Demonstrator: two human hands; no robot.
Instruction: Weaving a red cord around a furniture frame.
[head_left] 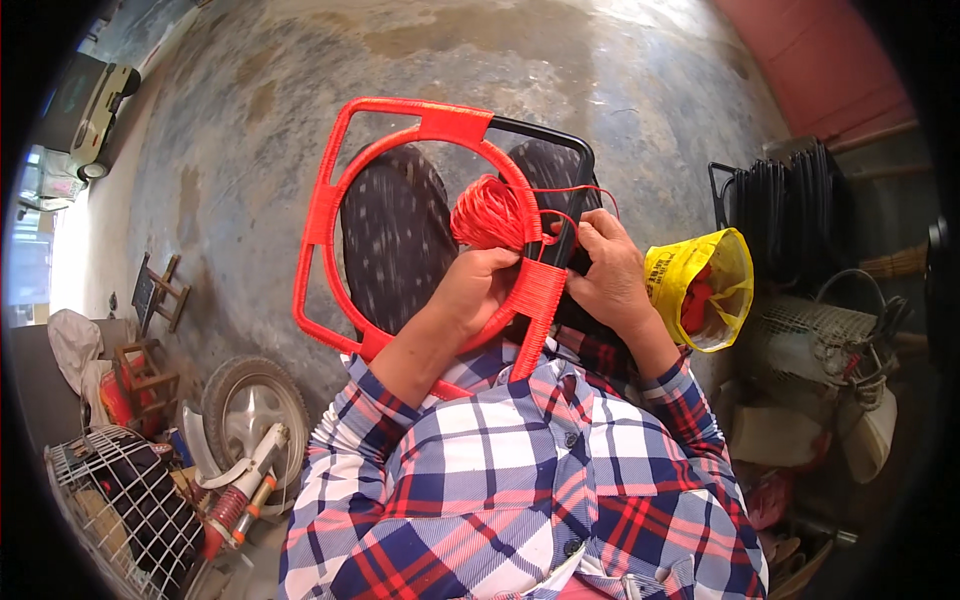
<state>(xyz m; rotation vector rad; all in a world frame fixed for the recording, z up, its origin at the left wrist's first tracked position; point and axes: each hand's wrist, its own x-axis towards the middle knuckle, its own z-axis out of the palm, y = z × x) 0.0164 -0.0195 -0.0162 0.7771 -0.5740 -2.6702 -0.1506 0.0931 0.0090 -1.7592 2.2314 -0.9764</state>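
Across my lap lies a rounded square frame (319, 215) with a ring inside it. Red cord is wound closely over most of it, while its upper right corner shows a bare black tube (540, 131). A loose bundle of red cord (484, 212) rests inside the ring, and a strand runs from it past the bare tube. My left hand (468, 290) is closed on the ring beside the wound joint, its fingertips partly hidden. At the right side bar, my right hand (612, 268) is closed with its fingers pinching the red cord against the tube.
Right of my knee stands a yellow bag-like container (740, 270) with red material inside. Beyond it are stacked black frames (790, 195) and a wire basket (805, 325). At left are a wheel (255, 410), a white wire crate (125, 490) and a small wooden stool (155, 295).
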